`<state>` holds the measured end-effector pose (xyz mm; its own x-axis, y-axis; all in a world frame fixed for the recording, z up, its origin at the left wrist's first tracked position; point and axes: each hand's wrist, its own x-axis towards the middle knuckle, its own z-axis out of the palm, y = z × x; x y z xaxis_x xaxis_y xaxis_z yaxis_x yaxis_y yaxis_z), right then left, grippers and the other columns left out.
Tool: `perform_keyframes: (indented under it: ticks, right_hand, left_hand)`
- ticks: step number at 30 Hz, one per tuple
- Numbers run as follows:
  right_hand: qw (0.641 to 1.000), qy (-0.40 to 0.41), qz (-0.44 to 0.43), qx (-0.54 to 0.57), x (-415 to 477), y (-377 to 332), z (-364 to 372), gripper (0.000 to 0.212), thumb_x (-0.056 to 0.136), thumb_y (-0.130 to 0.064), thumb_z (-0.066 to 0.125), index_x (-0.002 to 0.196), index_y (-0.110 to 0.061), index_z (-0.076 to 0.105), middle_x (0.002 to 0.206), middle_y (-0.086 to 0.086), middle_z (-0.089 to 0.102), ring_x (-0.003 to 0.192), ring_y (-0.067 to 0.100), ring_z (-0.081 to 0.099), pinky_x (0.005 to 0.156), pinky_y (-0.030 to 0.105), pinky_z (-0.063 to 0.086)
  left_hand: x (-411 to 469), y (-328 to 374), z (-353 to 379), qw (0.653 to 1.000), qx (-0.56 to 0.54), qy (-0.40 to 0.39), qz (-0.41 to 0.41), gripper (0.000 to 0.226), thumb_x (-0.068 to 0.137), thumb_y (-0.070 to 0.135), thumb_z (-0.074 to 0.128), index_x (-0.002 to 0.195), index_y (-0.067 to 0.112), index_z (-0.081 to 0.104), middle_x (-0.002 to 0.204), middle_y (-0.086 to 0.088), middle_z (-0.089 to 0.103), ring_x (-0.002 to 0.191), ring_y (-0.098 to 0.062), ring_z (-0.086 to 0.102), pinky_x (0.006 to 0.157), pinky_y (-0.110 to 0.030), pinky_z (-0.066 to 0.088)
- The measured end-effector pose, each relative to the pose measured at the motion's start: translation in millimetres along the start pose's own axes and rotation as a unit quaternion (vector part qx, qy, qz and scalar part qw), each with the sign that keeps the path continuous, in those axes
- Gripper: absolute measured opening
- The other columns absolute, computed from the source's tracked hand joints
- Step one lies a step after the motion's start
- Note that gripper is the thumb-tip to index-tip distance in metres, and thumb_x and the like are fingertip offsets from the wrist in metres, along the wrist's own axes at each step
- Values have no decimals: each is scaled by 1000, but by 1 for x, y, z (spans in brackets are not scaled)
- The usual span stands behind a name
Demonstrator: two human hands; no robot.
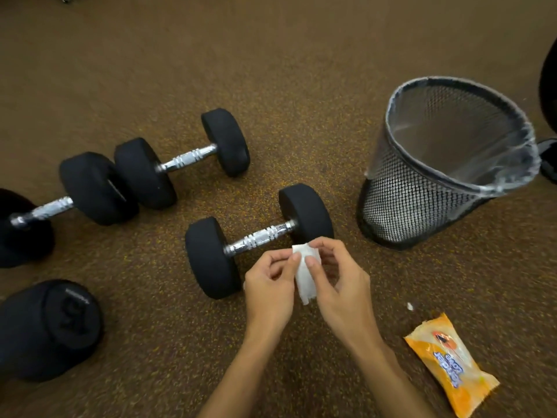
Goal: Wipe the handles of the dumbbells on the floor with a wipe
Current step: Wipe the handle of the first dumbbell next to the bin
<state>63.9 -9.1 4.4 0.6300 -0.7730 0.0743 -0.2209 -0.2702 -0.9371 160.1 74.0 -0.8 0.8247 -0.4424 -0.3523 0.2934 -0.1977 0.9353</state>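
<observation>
Four black dumbbells lie on the brown speckled floor (301, 70): the nearest dumbbell (259, 238) just beyond your hands, a second dumbbell (187, 158) farther back, a third dumbbell (96, 188) at left, and a fourth dumbbell (60, 324) at lower left. Your left hand (268, 285) and right hand (340, 288) both pinch one white wipe (304, 279) with curled fingers, in front of the nearest handle. One mesh bin (422, 212) stands at right, and one orange packet (452, 369) lies near it.

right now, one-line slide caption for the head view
Left hand and right hand pinch a white wipe near a dumbbell, beside a mesh bin and orange wipe pack.
</observation>
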Motion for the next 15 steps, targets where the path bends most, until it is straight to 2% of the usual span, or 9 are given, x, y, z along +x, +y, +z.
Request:
perform_keyframes:
  ticks: [5, 8, 12, 15]
  right_hand:
    - [998, 19, 42, 33, 9, 2, 14, 17, 100, -17, 73, 108, -31, 75, 100, -15, 76, 98, 7, 73, 83, 29, 60]
    - [997, 24, 45, 49, 19, 0, 25, 17, 99, -14, 74, 106, -29, 77, 99, -15, 77, 97, 7, 73, 83, 25, 59]
    - [997, 27, 35, 60, 31, -6, 40, 15, 100, -12, 72, 105, -26, 76, 97, -15, 75, 94, 7, 71, 80, 21, 57]
    - [999, 14, 18, 45, 40, -5, 58, 14, 101, -13, 71, 101, -27, 74, 94, -15, 72, 88, 8, 70, 74, 20, 56]
  left_hand:
    - [-2, 10, -22, 996, 66, -4, 62, 10, 103, 24, 69, 103, 29, 77, 91, 11, 81, 88, -5, 77, 76, -23, 59]
    - [3, 18, -43, 983, 124, 24, 135, 13, 104, 24, 67, 104, 34, 76, 92, 18, 78, 86, -1, 75, 79, -22, 58]
    - [18, 33, -75, 946, 203, 82, 238, 15, 105, 25, 65, 112, 35, 73, 98, 18, 72, 88, -3, 68, 76, -16, 51]
    - [42, 37, -100, 899, 300, 135, 288, 19, 103, 20, 64, 116, 30, 72, 109, 21, 63, 106, -2, 54, 92, -13, 37]
